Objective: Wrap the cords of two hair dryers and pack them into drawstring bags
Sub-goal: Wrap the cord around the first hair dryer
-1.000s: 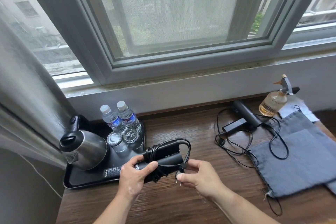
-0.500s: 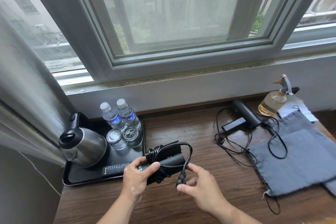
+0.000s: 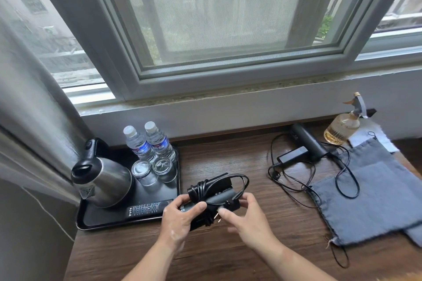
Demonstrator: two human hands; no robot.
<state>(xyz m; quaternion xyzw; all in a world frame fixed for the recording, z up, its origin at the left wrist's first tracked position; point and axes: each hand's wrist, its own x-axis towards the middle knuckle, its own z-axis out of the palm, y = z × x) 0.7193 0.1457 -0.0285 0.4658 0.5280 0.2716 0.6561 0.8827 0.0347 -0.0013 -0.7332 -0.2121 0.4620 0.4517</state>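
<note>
Plug (image 3: 216, 218) swung in against wrapped cord (image 3: 201, 191) on first hair dryer (image 3: 220, 196); left hand (image 3: 180, 219) fingers clamped round it, right hand (image 3: 249, 221) blurred, grip unclear. Second hair dryer (image 3: 307, 143) unwrapped, drawstring bags (image 3: 376, 201) unfilled.

left hand (image 3: 180, 219): fingers curled round hair dryer (image 3: 220, 196) | right hand (image 3: 249, 219): fingers bent against it, blurred, grip unclear

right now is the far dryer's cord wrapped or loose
Loose. The cord sprawls in loops on the desk beside the far dryer, one loop over the grey bag.
</note>
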